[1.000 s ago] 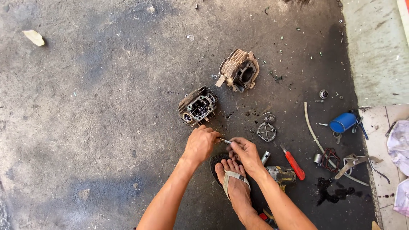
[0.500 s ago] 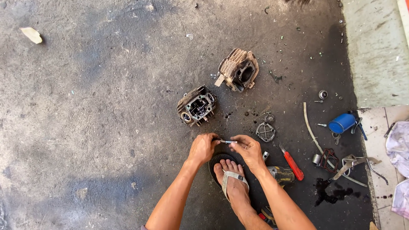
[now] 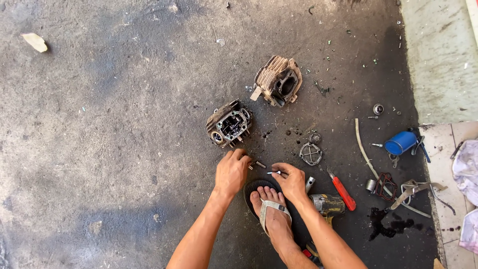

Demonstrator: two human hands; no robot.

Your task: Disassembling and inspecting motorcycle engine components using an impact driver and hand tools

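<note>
Right hand [image 3: 291,182] pinching a small metal pin [image 3: 274,173] at its fingertips above the sandalled foot [image 3: 271,211], left hand [image 3: 232,172] with loosely curled fingers touching small bolts [image 3: 259,164] on the floor, the cylinder head [image 3: 229,124] lying just beyond.

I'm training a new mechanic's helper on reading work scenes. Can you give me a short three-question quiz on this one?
1. True or false: the right hand pinches a small metal pin.
2. Which lies nearer the left hand: A) the finned cylinder, B) the cylinder head?
3. Fill in: the screwdriver right of the sandalled foot has a ____ handle.

Key: 1 true; 2 B; 3 red.
</note>
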